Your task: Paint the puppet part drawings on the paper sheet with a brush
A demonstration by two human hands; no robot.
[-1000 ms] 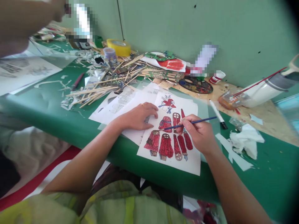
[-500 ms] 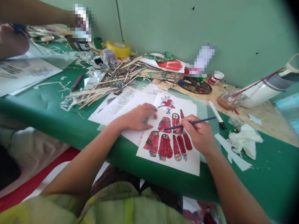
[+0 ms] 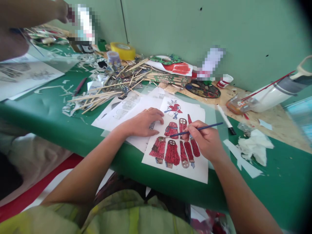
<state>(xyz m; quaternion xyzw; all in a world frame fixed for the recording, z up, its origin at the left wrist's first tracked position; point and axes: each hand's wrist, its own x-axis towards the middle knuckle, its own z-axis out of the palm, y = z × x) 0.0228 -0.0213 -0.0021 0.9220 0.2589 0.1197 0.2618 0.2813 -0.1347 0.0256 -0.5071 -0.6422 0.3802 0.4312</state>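
Observation:
A thin blue paintbrush (image 3: 207,126) is pinched in my right hand (image 3: 204,138). Its tip points left, at the upper edge of a red robe-like piece drawn on the white sheet (image 3: 198,174). Several painted parts, mostly red with brown and blue bits, cover that sheet, and a small red and blue figure (image 3: 175,109) sits at its top. My left hand (image 3: 146,123) lies with fingers spread and slightly bent at the sheet's left edge, a ring on one finger. Under it are more papers (image 3: 112,118) with pencil drawings.
Thin wooden sticks (image 3: 97,99) and scraps are heaped behind the papers. A paint palette (image 3: 203,89), yellow tape roll (image 3: 122,51) and water cup (image 3: 240,102) stand farther back. A marker (image 3: 226,120) and crumpled tissue (image 3: 255,146) lie right. Another person's arm (image 3: 31,14) reaches in upper left.
The brush tip has shifted slightly left on the sheet with my right hand. My left hand stays put. The other person's arm at upper left has drawn back leftward.

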